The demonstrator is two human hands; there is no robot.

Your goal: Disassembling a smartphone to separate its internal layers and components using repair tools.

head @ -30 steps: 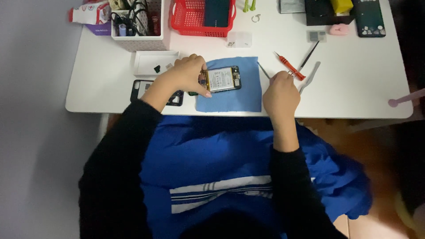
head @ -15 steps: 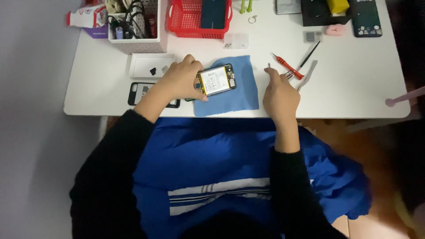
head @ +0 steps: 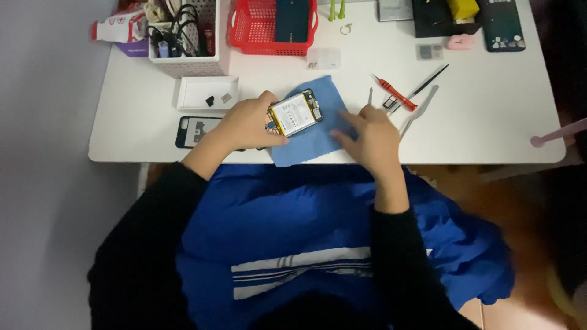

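An opened phone (head: pixel 296 113), its pale battery and circuit board showing, is tilted up at an angle over a blue cloth (head: pixel 321 125) on the white table (head: pixel 489 134). My left hand (head: pixel 244 122) grips the phone by its left end. My right hand (head: pixel 370 137) rests on the right part of the cloth with fingers spread, holding nothing I can see. A thin metal tool (head: pixel 370 96) lies just beyond its fingertips.
A red-handled screwdriver (head: pixel 396 93), a black stick tool (head: pixel 431 80) and a grey pry bar (head: pixel 419 110) lie to the right. A small white tray (head: pixel 205 91) and a dark phone panel (head: pixel 192 131) are at left. White and red baskets (head: pixel 272 24) stand at the back.
My right hand has moved left from the tools onto the blue cloth. My left hand has turned and lifted the phone so that it sits at an angle.
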